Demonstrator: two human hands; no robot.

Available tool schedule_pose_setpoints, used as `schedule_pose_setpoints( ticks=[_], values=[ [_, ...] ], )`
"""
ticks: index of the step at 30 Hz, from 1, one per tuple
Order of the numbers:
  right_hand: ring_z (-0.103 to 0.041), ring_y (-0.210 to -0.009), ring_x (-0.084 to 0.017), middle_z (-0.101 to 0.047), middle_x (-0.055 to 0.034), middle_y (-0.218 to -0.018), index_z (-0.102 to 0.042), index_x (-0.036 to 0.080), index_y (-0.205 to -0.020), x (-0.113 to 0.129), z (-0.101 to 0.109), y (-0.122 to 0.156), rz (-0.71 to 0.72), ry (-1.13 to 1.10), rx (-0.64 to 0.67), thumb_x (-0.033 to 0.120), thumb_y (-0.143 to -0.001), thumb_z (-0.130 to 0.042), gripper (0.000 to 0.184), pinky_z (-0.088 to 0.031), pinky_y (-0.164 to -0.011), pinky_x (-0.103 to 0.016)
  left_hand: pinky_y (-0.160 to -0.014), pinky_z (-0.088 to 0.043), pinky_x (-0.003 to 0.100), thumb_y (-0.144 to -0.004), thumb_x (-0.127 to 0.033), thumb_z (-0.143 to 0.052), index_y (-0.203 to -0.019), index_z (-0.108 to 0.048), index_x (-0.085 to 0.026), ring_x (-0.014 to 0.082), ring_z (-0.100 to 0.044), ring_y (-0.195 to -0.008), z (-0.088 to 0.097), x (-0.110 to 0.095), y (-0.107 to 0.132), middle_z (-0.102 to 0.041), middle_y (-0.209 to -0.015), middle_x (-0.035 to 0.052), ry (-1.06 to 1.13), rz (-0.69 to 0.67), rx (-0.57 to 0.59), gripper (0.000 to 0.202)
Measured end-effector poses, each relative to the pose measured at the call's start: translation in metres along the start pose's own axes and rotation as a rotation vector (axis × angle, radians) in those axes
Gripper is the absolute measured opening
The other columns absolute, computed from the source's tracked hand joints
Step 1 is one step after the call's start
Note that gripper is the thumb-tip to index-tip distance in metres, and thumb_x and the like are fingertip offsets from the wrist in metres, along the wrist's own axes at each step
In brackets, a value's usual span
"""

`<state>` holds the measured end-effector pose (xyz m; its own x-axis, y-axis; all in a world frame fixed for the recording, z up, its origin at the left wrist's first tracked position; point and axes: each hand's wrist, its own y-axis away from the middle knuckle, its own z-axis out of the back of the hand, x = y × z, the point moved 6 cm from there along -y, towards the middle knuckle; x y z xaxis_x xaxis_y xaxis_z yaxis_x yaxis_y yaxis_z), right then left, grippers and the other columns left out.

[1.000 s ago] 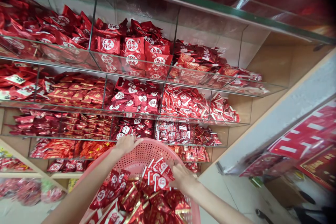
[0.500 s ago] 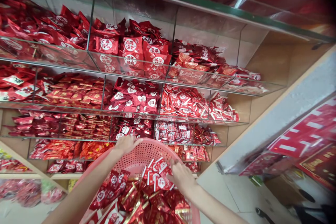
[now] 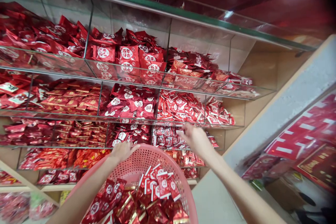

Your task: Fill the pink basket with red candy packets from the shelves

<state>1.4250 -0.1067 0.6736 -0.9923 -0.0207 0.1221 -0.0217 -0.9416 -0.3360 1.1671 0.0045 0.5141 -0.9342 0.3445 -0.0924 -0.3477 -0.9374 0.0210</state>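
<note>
My left hand (image 3: 123, 151) grips the far rim of a pink perforated plastic basket (image 3: 160, 157). Inside the basket, small red-and-white packets (image 3: 161, 183) lie on the right, dark red packets with white round labels (image 3: 106, 196) on the left, and shiny red-and-gold packets (image 3: 139, 206) near the front. My right hand (image 3: 195, 140) is above the basket's right side, in front of a shelf bin of red packets with white print (image 3: 166, 136). Its fingers are curled together; something pale shows at the fingertips, too small to name.
Tiered glass-fronted shelves (image 3: 126, 77) hold many red packets in divided bins. A thick glass edge (image 3: 147, 3) crosses above them. Right of the shelves stand a pale wall (image 3: 265, 115) and red printed packaging (image 3: 294, 136). Bagged goods (image 3: 15, 206) lie low on the left.
My right hand has left the red-and-white packets in the basket and moved up and right to the shelf bins. My left hand still holds the rim. The view has shifted slightly.
</note>
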Motion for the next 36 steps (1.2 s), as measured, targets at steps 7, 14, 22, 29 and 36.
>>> schedule_pose_setpoints(
  ticks=[7, 14, 22, 29, 36],
  values=[
    [-0.056, -0.079, -0.018, -0.059, -0.0099, -0.090, -0.057, 0.016, -0.090, -0.054, 0.030, -0.053, -0.053, 0.121, -0.210, 0.035, -0.077, -0.050, 0.024, -0.038, -0.064, -0.025, -0.073, -0.042, 0.039, -0.073, -0.069, -0.014, -0.083, -0.063, -0.014, 0.0289, -0.060, -0.082, 0.002, 0.001, 0.000, -0.065, -0.082, 0.0151, 0.017, 0.016, 0.000, 0.074],
    [-0.055, -0.070, -0.016, -0.062, -0.0073, -0.073, -0.061, 0.017, -0.069, -0.057, 0.013, -0.070, -0.060, 0.087, -0.189, 0.032, -0.079, -0.043, 0.026, -0.034, -0.060, -0.024, -0.073, -0.042, 0.038, -0.073, -0.069, -0.009, -0.082, -0.062, -0.015, 0.0279, -0.060, -0.082, 0.003, 0.000, 0.001, -0.065, -0.081, 0.0150, 0.012, -0.009, 0.000, 0.076],
    [-0.043, -0.053, -0.010, -0.053, 0.0002, -0.059, -0.058, 0.014, -0.070, -0.076, 0.046, -0.059, -0.113, -0.644, -0.289, 0.046, -0.074, -0.046, 0.034, -0.032, -0.052, -0.022, -0.074, -0.041, 0.038, -0.074, -0.068, -0.011, -0.082, -0.062, -0.014, 0.0273, -0.060, -0.084, 0.004, 0.000, 0.001, -0.065, -0.083, 0.0151, 0.017, 0.008, 0.009, 0.074],
    [-0.038, -0.053, -0.007, -0.046, 0.0040, -0.059, -0.052, 0.015, -0.069, -0.010, -0.011, -0.006, -0.043, -1.094, 0.257, 0.048, -0.074, -0.050, 0.033, -0.032, -0.052, -0.019, -0.075, -0.040, 0.040, -0.074, -0.068, -0.011, -0.086, -0.062, -0.013, 0.0283, -0.059, -0.086, 0.006, -0.004, 0.003, -0.065, -0.085, 0.0175, 0.023, 0.007, 0.037, 0.076],
    [-0.032, -0.050, -0.006, -0.040, 0.0058, -0.055, -0.052, 0.013, -0.065, 0.014, -0.097, 0.040, -0.049, -1.091, 0.572, 0.051, -0.075, -0.047, 0.039, -0.028, -0.050, -0.018, -0.076, -0.040, 0.038, -0.075, -0.066, -0.012, -0.087, -0.062, -0.013, 0.0279, -0.059, -0.086, 0.006, -0.004, 0.003, -0.064, -0.086, 0.0167, 0.020, 0.029, 0.042, 0.075]
  ],
)
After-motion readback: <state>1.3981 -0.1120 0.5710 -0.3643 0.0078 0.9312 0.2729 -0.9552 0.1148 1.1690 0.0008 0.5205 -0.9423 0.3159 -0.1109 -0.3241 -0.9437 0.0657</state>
